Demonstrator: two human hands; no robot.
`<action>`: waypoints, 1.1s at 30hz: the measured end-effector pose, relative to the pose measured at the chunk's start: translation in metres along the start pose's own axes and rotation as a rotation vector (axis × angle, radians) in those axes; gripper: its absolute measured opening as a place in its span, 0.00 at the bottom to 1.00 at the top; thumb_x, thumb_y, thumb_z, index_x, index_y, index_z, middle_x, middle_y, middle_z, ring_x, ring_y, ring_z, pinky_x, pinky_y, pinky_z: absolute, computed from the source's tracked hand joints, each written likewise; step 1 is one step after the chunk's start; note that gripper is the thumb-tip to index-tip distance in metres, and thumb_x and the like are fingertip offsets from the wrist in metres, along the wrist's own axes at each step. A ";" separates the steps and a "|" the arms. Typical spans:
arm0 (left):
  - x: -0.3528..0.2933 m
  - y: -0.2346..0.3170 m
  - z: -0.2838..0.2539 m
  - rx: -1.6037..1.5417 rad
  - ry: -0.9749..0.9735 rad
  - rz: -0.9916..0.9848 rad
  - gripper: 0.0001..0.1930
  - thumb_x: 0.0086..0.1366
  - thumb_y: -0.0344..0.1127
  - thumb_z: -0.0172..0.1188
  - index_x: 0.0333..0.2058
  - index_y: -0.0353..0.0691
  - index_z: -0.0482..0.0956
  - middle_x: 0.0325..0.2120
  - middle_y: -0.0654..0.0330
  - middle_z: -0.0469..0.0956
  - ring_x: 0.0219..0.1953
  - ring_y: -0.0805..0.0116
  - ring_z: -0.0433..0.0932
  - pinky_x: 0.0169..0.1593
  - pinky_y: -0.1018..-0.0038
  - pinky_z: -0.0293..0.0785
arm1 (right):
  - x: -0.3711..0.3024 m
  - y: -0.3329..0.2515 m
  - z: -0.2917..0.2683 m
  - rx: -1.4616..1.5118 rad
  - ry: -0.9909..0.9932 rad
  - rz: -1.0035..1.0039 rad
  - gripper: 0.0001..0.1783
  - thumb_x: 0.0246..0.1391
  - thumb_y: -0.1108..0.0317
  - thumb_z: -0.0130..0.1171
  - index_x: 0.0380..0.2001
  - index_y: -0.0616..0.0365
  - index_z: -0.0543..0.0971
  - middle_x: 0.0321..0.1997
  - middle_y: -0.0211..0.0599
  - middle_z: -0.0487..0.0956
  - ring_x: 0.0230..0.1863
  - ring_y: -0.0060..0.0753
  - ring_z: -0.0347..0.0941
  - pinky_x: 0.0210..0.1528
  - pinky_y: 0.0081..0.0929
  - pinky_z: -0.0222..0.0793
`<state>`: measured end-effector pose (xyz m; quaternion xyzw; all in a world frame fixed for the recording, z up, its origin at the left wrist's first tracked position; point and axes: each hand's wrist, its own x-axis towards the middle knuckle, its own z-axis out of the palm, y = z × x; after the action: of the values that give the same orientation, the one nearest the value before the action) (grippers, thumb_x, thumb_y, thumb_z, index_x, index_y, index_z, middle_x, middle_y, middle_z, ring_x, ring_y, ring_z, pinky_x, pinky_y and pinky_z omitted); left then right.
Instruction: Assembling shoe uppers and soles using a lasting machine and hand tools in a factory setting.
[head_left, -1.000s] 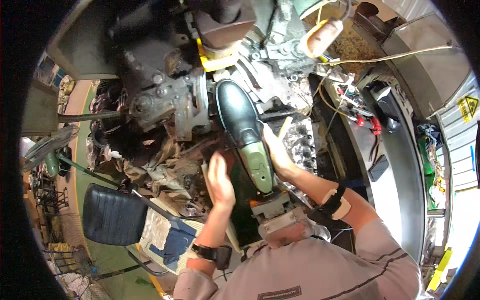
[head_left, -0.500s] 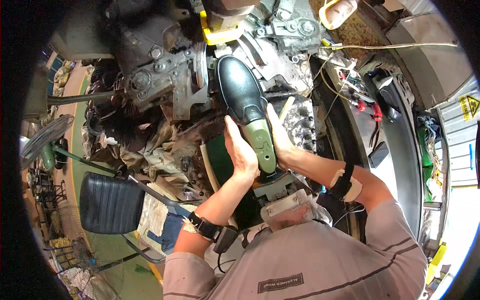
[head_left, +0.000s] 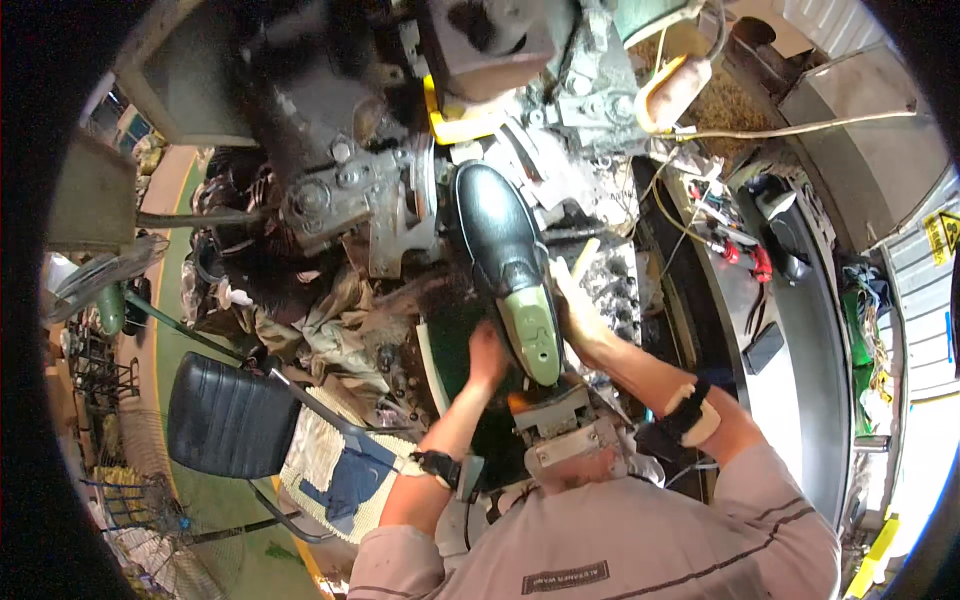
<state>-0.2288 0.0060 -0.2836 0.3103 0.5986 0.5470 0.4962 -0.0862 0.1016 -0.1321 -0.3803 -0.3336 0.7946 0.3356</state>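
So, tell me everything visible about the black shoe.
The black shoe looks like glossy leather, upper facing up, rounded toe pointing away from the person toward a yellow bracket. A green last, with a small hole near its end, shows at the opening. The right hand lies along its right side; left-hand contact is unclear.

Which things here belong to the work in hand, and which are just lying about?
Apparently part of the work:
Black shoe
Green last inside it
Right hand, beside the last
Left hand, on its other side

Apparently just about:
Black-backed chair
Blue cloth on its seat
Red object, far right
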 end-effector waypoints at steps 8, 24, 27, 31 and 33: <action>-0.013 -0.166 0.031 0.148 -0.474 0.653 0.18 0.64 0.37 0.60 0.50 0.32 0.79 0.45 0.56 0.83 0.47 0.62 0.81 0.55 0.64 0.75 | -0.032 -0.032 -0.064 -0.211 -0.004 -0.096 0.29 0.67 0.60 0.57 0.67 0.54 0.63 0.44 0.37 0.80 0.38 0.29 0.79 0.41 0.32 0.78; -0.223 0.091 -0.069 0.452 0.546 0.311 0.22 0.50 0.29 0.75 0.46 0.39 0.82 0.37 0.61 0.83 0.38 0.69 0.81 0.47 0.73 0.77 | -0.102 -0.042 -0.046 -0.728 -0.070 -0.665 0.14 0.59 0.71 0.65 0.48 0.60 0.79 0.40 0.33 0.82 0.42 0.19 0.77 0.46 0.23 0.74; -0.246 0.168 -0.106 -0.308 0.844 0.348 0.18 0.64 0.34 0.66 0.50 0.34 0.77 0.40 0.54 0.82 0.40 0.62 0.83 0.44 0.63 0.83 | -0.149 -0.045 -0.031 -0.861 -0.489 -0.784 0.32 0.53 0.63 0.72 0.59 0.60 0.73 0.52 0.43 0.79 0.52 0.36 0.77 0.53 0.31 0.73; -0.226 0.221 -0.091 -0.472 0.621 0.453 0.18 0.70 0.43 0.59 0.51 0.36 0.77 0.42 0.54 0.82 0.41 0.58 0.83 0.44 0.59 0.83 | -0.167 -0.023 -0.013 -0.913 -0.749 -0.792 0.55 0.44 0.57 0.78 0.71 0.59 0.58 0.71 0.50 0.64 0.68 0.52 0.65 0.68 0.40 0.63; -0.199 0.246 -0.049 -0.596 0.427 0.416 0.16 0.71 0.45 0.56 0.50 0.41 0.79 0.40 0.58 0.83 0.38 0.60 0.83 0.41 0.61 0.82 | -0.173 -0.027 -0.015 -0.812 -0.673 -0.850 0.58 0.41 0.61 0.80 0.72 0.58 0.57 0.72 0.47 0.64 0.69 0.48 0.65 0.70 0.40 0.61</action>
<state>-0.2537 -0.1415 -0.0010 0.1470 0.4281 0.8368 0.3079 0.0174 -0.0155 -0.0521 -0.0438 -0.8126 0.4802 0.3274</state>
